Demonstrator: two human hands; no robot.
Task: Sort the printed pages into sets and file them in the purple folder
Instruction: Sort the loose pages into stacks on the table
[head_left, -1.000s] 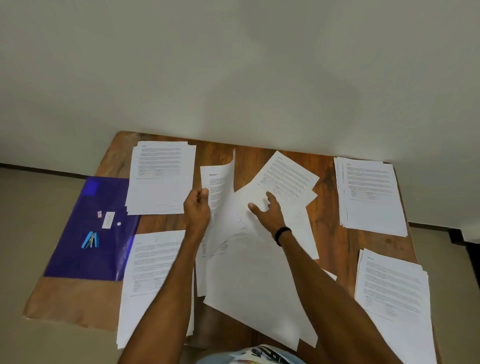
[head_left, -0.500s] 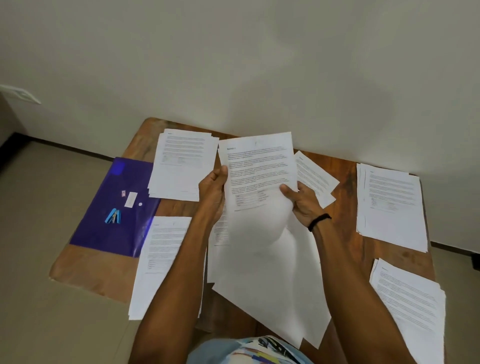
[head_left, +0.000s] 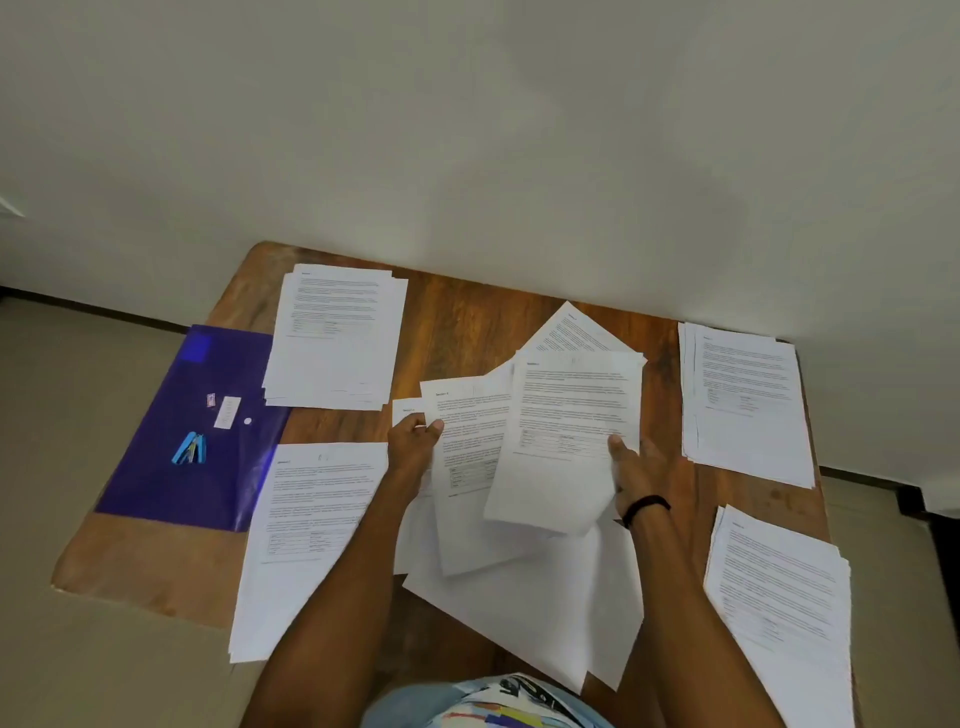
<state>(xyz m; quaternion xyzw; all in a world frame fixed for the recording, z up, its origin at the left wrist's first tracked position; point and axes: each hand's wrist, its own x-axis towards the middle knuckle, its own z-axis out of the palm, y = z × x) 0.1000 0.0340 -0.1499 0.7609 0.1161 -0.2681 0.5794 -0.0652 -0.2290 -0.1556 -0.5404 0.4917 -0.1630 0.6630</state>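
My right hand grips a printed page by its right edge, thumb on top, just above the loose pile of pages in the table's middle. My left hand pinches another printed page at its upper left corner, partly under the first one. Sorted stacks lie around: back left, front left, back right, front right. The purple folder lies flat at the table's left edge.
A blue stapler, a small white label and a tiny box sit on the folder. The wooden table stands against a pale wall. The front stacks overhang the table's near edge.
The page held up in both hands has come down and to the right, now in my right hand alone. My left hand has taken hold of a second page beneath it.
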